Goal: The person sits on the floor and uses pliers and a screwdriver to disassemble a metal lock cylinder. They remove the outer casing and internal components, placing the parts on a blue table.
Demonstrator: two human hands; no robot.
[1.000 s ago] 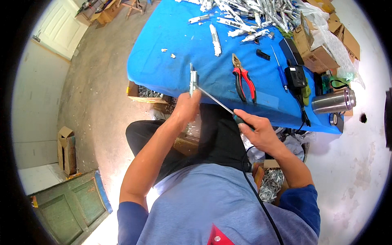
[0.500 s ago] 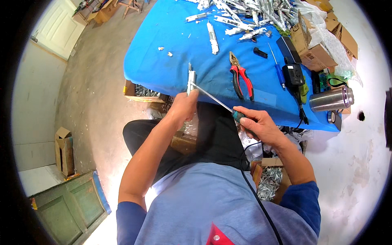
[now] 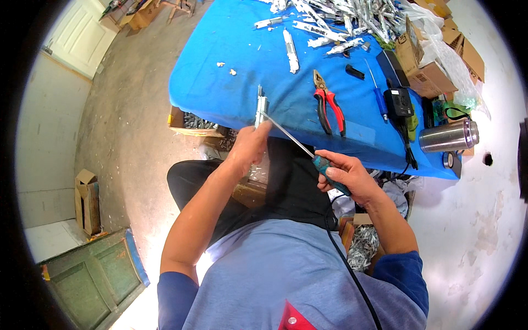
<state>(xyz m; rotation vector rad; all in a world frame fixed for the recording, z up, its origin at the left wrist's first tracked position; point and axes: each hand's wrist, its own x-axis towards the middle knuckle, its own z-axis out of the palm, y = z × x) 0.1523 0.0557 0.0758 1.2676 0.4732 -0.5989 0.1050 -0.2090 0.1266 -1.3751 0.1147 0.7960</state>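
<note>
My left hand (image 3: 251,147) is closed around the lower end of a narrow white-and-silver metal piece (image 3: 262,105), which points away from me over the table's near edge. In my right hand (image 3: 346,177) is a screwdriver (image 3: 324,166) with a dark teal handle. Its long shaft slants up to the left, and the tip meets the metal piece just above my left fingers. Red-and-black pliers (image 3: 329,104) lie on the blue cloth to the right, their jaws pointing away.
A pile of similar metal pieces (image 3: 352,22) covers the table's far side. On the right are a blue-handled screwdriver (image 3: 379,99), a black power adapter (image 3: 397,102), a steel flask (image 3: 448,136) and a cardboard box (image 3: 432,80). A black cable (image 3: 352,269) runs down over my shirt.
My right hand has turned slightly, so more of the screwdriver handle shows. The tip stays at the metal piece; the whole view has shifted a little.
</note>
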